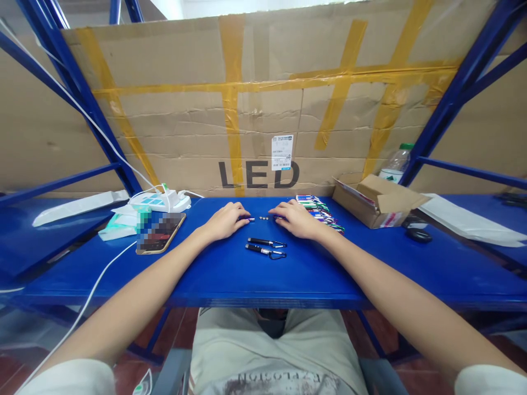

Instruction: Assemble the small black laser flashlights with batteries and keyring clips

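My left hand (225, 222) rests on the blue table, fingers closed on a small silver-ended piece (251, 219) that sticks out past the fingertips. My right hand (295, 218) lies opposite, its thumb and fingers pinched around a small dark purplish part, mostly hidden. In the gap between both hands lie several tiny round button cells (264, 218). Closer to me are two black pen-shaped keychain lights, an upper one (260, 241) and a lower one (258, 249), each with a carabiner clip. Just beyond my right hand, a row of similar coloured pens (315, 204) is partly covered.
An open cardboard box (370, 203) stands right, with a bottle (396, 164) behind and a black mouse (419, 235) beside it. At left are a phone (167, 233), a power strip (175, 202) and a white cable (102, 274). A large cardboard sheet (185, 126) walls the back.
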Motion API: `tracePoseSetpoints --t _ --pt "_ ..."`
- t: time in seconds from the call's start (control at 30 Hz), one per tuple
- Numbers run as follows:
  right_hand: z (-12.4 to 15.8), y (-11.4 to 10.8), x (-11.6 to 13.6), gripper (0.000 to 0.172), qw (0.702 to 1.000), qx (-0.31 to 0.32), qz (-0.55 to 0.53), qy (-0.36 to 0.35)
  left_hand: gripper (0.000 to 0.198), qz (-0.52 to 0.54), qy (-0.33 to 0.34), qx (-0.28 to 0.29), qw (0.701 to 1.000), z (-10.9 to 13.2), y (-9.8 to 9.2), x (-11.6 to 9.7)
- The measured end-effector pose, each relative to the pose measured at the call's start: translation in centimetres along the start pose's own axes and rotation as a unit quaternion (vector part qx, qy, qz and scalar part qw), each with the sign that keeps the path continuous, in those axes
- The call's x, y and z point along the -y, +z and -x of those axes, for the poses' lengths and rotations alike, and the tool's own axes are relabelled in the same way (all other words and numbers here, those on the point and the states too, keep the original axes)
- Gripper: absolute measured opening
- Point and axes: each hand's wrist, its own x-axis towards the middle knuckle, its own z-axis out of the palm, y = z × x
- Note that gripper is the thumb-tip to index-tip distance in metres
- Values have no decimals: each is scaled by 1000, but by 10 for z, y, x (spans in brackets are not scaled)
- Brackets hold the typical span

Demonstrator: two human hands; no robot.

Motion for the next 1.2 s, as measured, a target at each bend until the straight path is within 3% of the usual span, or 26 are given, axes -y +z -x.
tracePoseSetpoints --t 0.2,0.47,0.73,0.9,1.2 --pt "-3 7 13 48 999 21 -22 -8 32 -24 -15 6 1000 -2 2 2" --pt "-5 16 15 49 999 40 -33 -17 23 19 -45 -45 998 -4 2 1" --pt "-5 7 14 26 997 2 -61 -39 18 50 -71 -70 994 -5 0 -5" --pt "-5 7 13 30 998 -3 -58 -35 18 62 -68 -72 993 -4 -1 -8" --pt "-6 5 14 13 997 -2 -63 -39 21 83 -69 -71 992 -4 -1 -12"
